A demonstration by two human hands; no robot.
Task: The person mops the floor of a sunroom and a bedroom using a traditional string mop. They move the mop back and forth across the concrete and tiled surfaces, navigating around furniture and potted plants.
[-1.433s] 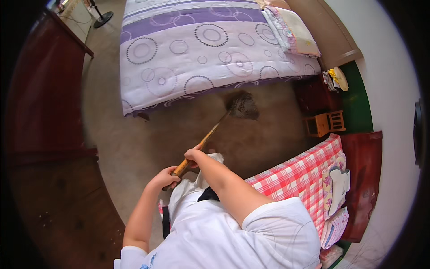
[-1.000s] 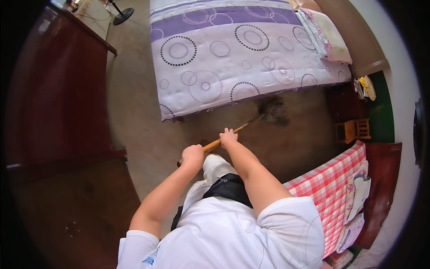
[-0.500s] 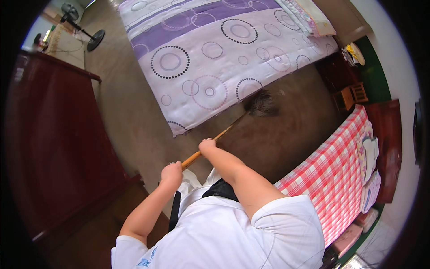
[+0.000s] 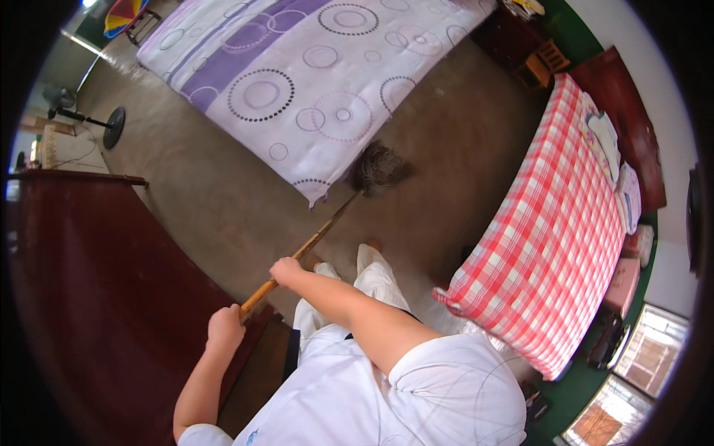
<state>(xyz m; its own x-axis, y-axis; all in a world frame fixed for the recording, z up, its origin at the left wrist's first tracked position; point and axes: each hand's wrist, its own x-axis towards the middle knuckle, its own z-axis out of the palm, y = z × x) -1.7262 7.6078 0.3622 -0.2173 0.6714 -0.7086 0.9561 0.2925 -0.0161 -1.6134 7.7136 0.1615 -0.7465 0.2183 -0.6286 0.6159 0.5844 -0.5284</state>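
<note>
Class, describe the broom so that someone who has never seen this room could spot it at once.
Find the bed with the purple-circled sheet. At its near corner, on the floor, lies the broom: a dark bushy head on a long wooden stick, gripped by the left hand and right hand.

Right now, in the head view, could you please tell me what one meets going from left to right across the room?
Standing fan → dark red cabinet → left hand on the broom handle → right hand → broom head → red checked bed → folded cloths.
</note>
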